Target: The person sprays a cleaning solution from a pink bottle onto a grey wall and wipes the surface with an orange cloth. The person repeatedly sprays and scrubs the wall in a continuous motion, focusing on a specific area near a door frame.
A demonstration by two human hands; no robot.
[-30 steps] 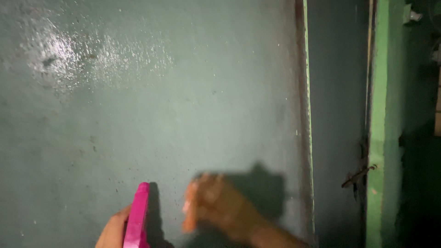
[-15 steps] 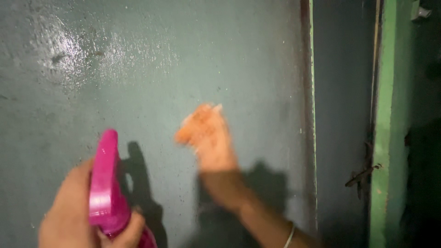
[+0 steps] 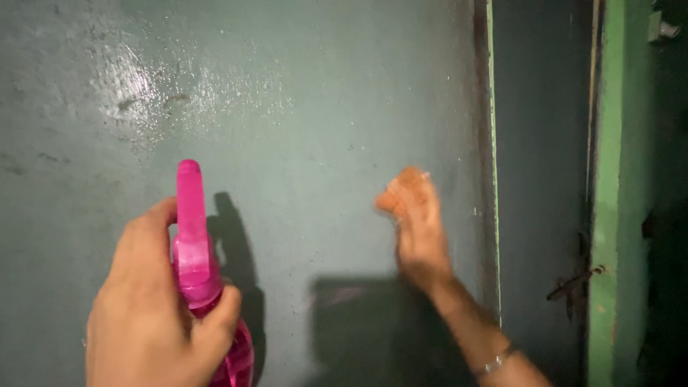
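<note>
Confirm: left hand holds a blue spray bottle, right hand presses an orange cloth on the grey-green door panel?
Not quite. The spray bottle in the left hand is pink, not blue, as the head view shows. The rest stands: the right hand presses an orange cloth against the grey-green door panel.

We see one package only: a pink spray bottle (image 3: 197, 265) at the lower left of the frame, a slim translucent container with an upright pink nozzle head, gripped in our left hand (image 3: 154, 312). We see no labels, signs or screens anywhere in the frame.
</note>
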